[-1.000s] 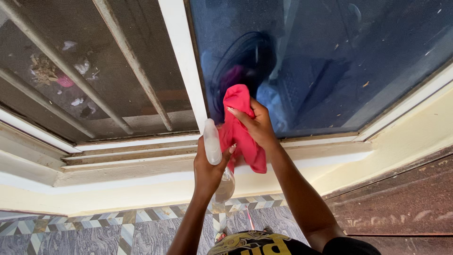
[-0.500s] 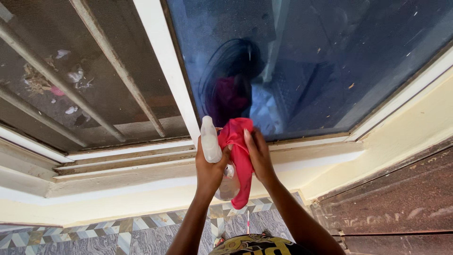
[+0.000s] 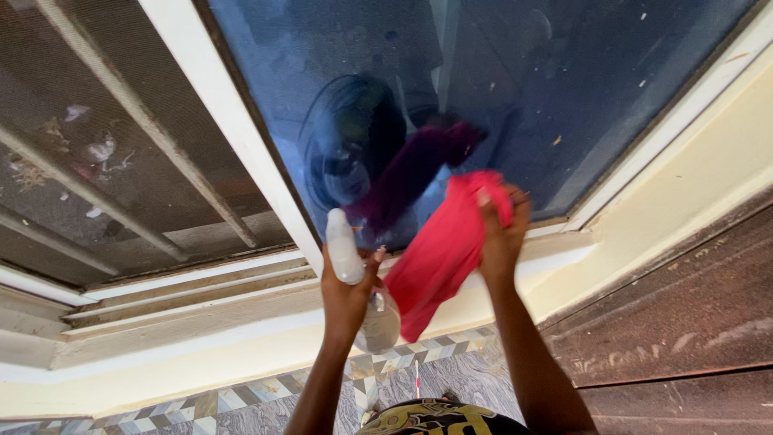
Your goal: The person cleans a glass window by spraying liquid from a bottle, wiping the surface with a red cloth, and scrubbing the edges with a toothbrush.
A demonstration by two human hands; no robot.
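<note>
Glass [image 3: 564, 72]: a big dark blue pane fills the upper right, dusty, with pale specks on it. It mirrors the person and a red smear of the cloth.
Screen [image 3: 72, 121]: to the left of the glass, a dark mesh panel crossed by pale bars. Bits of litter lie behind it.
Frame [image 3: 233, 145]: a white upright splits screen from glass and runs down to the grimy white tracks of the sill [image 3: 185, 282].
Wall [image 3: 708, 161]: cream, along the right of the glass; below it sits a dark brown slab [image 3: 684, 322].
Floor [image 3: 233, 403]: grey marbled tiles with a patterned border, at the bottom.
Cloth [image 3: 443, 250]: red, bunched at its top in the right hand, at the bottom edge of the glass. The rest hangs down and left across the sill, its lower end just beside the bottle.
Bottle [image 3: 354, 274]: a clear spray bottle with a whitish head, upright in front of the sill, below the foot of the frame.
Right hand [image 3: 503, 229]: clenched on the top of the cloth, held at the lower edge of the glass, the arm reaching up from below.
Left hand [image 3: 348, 294]: wrapped around the bottle's neck, fingers closed on it, just left of the hanging cloth.
</note>
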